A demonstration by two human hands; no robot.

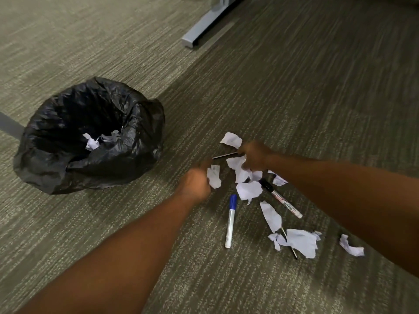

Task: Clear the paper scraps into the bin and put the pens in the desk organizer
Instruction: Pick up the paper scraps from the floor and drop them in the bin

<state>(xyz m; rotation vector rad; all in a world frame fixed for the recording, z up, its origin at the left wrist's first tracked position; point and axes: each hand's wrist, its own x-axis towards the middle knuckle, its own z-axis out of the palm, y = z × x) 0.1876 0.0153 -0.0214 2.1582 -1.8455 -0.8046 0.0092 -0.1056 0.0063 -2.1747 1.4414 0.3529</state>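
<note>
Nearest: torn paper scraps (302, 242) are lying on the carpet floor (136, 257), one big piece covering a thin dark pen (294, 253) so only its ends are showing. Risk: it's getting scooped up with the paper and binned.

Blue-capped marker (231, 220) is lying loose just left of the pile, the black-capped marker (281, 198) angled under the right forearm, its cap touching a scrap. Either one is likely rolling away if a hand brushes it.

Left hand (196, 183) is closing on a white scrap (214, 176) (motion blur, so grip quality is hard to judge); a loose pinch is dropping bits on the way over.

Right hand (255, 156) is bunching scraps against its fingers while also touching a thin dark stick, probably a pen (224, 155), jutting out to the left. Can't tell if that pen is actually gripped. Mixed handful = pen going into the bin.

Bin (90, 134), lined with a black bag, is standing well apart to the left, a few scraps already inside. The liner is slumping over the rim, narrowing the mouth, so tossed scraps may be landing outside.

Desk organizer isn't in view; only a grey desk foot (197, 34) is showing beyond.
</note>
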